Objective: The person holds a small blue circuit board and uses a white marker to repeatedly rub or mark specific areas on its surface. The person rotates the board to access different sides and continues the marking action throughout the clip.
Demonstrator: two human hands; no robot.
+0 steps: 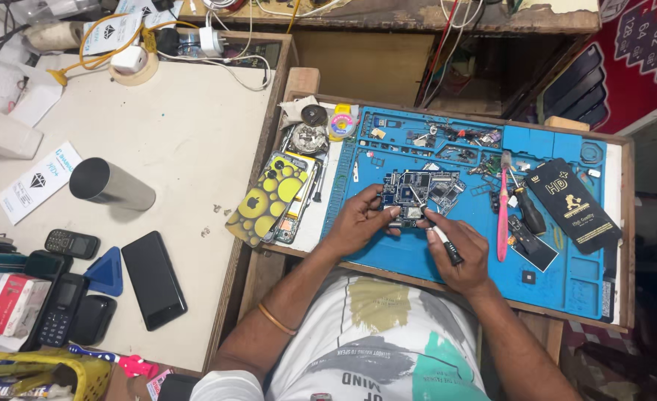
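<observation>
Bright, even light falling from above. Soft shadow lying beside the metal cup (112, 183). Sharp in the middle, bending a little at the edges.

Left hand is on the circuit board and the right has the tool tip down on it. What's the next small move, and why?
Probably keep the left hand pressing the blue circuit board flat on the blue mat and ease the white-tipped tool in the right hand gently at the spot it touches. The board lies loose on the mat, so it could slide.

Black flat packet (575, 206) right of my fingers, white diamond-marked card (37, 180) far left, dark phone screen (153, 279) lower left.
</observation>
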